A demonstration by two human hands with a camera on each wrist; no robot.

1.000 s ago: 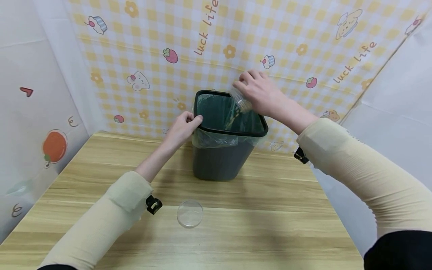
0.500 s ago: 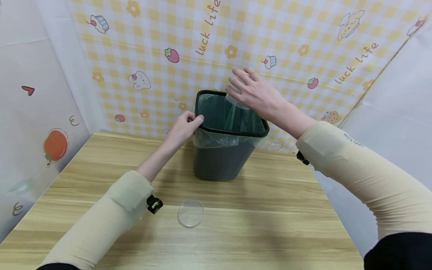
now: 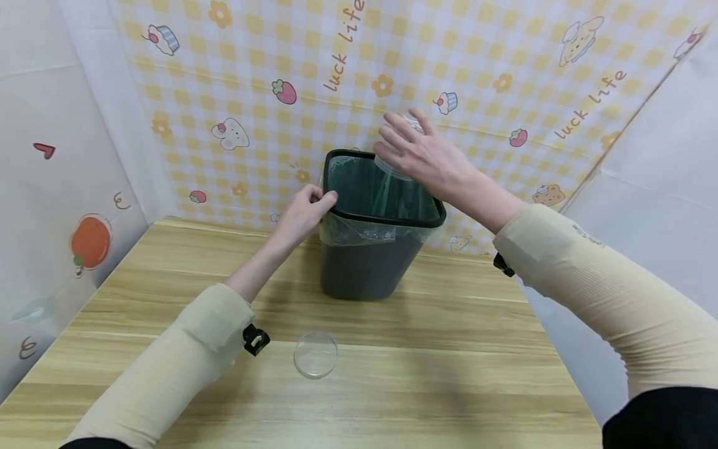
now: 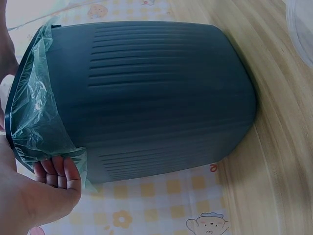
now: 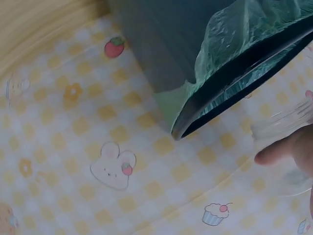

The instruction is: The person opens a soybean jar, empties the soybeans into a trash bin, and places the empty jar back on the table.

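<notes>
A dark grey trash bin (image 3: 364, 268) with a black rim and a thin green bag liner (image 3: 361, 232) folded over it stands at the back of the table. My left hand (image 3: 305, 209) grips the bin's rim on its left side. The left wrist view shows those fingers curled against the liner (image 4: 36, 110). Over the bin's back right part, my right hand (image 3: 421, 148) holds a clear plastic jar (image 5: 281, 125), tipped with its mouth down into the bin. The palm and fingers hide most of the jar in the head view.
A clear round lid (image 3: 316, 355) lies flat on the wooden table (image 3: 392, 386), in front of the bin. Close behind the bin hangs a yellow checked cloth (image 3: 252, 75). White sheets (image 3: 50, 125) line the left and right sides.
A second ago small yellowish pieces were sliding from the jar into the bin; none show falling now. My right hand has tipped the jar further over and shifted slightly left. The left hand stays put.
</notes>
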